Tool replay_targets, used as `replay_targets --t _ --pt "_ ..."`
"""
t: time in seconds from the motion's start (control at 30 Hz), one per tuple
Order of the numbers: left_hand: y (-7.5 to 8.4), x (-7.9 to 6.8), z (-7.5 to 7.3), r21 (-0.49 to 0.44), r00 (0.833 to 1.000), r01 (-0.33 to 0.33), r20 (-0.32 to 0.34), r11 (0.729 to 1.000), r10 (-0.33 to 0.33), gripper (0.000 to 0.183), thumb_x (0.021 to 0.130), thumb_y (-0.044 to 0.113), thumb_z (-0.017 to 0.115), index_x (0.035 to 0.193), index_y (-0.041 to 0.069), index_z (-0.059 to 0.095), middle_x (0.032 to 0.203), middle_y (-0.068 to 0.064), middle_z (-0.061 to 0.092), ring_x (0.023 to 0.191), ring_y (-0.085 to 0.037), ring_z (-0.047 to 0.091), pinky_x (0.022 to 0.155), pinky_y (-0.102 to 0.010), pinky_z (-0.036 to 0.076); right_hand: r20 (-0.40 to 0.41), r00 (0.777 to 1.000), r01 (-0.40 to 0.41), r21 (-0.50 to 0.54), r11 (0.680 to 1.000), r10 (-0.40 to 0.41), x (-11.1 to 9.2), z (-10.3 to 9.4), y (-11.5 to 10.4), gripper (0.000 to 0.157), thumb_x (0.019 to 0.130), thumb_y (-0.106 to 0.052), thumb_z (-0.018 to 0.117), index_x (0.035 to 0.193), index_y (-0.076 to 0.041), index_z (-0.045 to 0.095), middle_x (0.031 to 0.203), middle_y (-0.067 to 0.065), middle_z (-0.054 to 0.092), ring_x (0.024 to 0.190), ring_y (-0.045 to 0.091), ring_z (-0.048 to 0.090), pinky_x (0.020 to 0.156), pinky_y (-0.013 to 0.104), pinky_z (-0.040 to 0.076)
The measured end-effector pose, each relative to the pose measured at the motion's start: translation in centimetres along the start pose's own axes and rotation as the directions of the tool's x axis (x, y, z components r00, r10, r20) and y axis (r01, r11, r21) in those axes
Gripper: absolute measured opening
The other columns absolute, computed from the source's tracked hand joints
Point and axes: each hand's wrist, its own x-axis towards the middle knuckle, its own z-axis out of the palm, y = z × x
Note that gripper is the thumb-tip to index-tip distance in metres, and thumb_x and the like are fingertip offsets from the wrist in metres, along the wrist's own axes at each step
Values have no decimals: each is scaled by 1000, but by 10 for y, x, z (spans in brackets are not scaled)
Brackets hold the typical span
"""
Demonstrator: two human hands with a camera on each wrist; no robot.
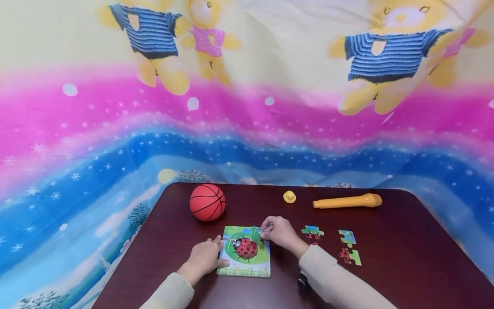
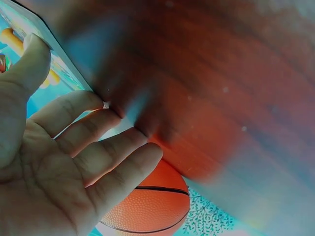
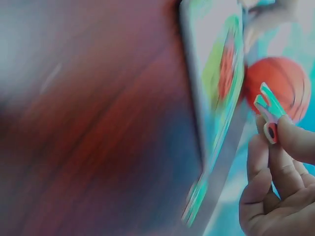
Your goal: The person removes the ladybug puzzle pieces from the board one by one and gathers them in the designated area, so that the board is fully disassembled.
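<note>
A square ladybug puzzle board (image 1: 247, 269) lies flat on the dark table, with a ladybug on a green leaf in its middle. My left hand (image 1: 203, 257) is at the board's left edge. In the left wrist view its fingers (image 2: 101, 152) stretch out nearly straight on the table side, while the thumb (image 2: 35, 64) rests on the board's border. My right hand (image 1: 281, 234) is over the board's upper right corner. Between thumb and fingertips it pinches a green and red jigsaw piece (image 3: 271, 110), tilted up above the board.
Several loose jigsaw pieces (image 1: 312, 231) lie right of the board, partly behind the right forearm. Toward the back are a red toy basketball (image 1: 207, 202), a yellow rubber duck (image 1: 289, 197) and an orange toy microphone (image 1: 347, 201). A patterned cloth (image 1: 247, 150) hangs behind the table.
</note>
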Motion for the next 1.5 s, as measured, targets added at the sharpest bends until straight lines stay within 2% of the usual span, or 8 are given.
replay_targets --t 0.3,0.57,0.83,0.93,1.13,1.27,1.4,1.5 --pt "-2 -2 -10 -9 999 21 25 1000 -20 68 76 53 69 129 11 60 137 -12 52 121 -34 52 87 -48 49 -59 987 -148 -11 989 147 -7 -31 21 8 80 -5 72 78 -6 64 69 3 65 62 20 61 60 34 49" --pt "-10 -10 -4 -24 986 166 39 986 -165 65 73 53 72 129 21 60 141 -18 45 133 -48 29 87 -70 36 -54 991 -128 -91 988 123 -16 -30 33 7 78 -6 75 75 -8 68 66 0 63 58 17 59 55 30 48" --pt "-9 -19 -8 24 975 212 61 977 -213 62 78 55 66 129 21 60 132 -21 51 126 -53 35 87 -69 37 -96 995 -17 -326 945 -15 -18 -22 36 9 73 -8 78 74 -11 69 75 -4 64 67 12 54 60 32 48" --pt "-6 -21 -5 2 972 225 63 974 -225 67 82 51 65 134 11 54 135 -23 48 127 -54 33 88 -69 35 -96 995 2 -365 931 -39 -21 -18 33 12 73 -5 76 69 -11 66 71 -4 60 63 12 51 56 32 45" --pt "5 -28 -1 -97 997 71 -19 993 -73 65 86 37 65 140 7 44 145 -19 38 130 -49 33 93 -66 35 -137 988 11 -428 904 -76 -25 -7 31 11 74 -3 73 78 -11 67 75 -2 55 66 13 49 59 33 46" --pt "10 -29 -2 -127 1000 -28 -17 991 26 62 87 40 63 138 9 48 147 -15 38 133 -42 35 96 -62 36 -144 967 112 -498 860 -210 -29 4 23 12 76 -9 73 87 -14 71 83 0 61 76 17 58 64 35 50" --pt "11 -28 -1 -105 999 -15 29 994 18 62 87 43 61 138 9 50 148 -13 37 131 -36 40 90 -55 44 -7 947 265 -556 788 -323 -38 19 8 12 75 -23 75 85 -16 74 80 -3 62 77 19 58 59 32 48" --pt "13 -26 2 -79 999 -8 50 997 12 60 89 44 59 138 11 50 149 -12 36 129 -35 43 80 -51 50 124 943 319 -606 729 -309 -48 28 0 29 71 -38 77 90 -17 74 79 -3 58 72 16 51 57 31 43"
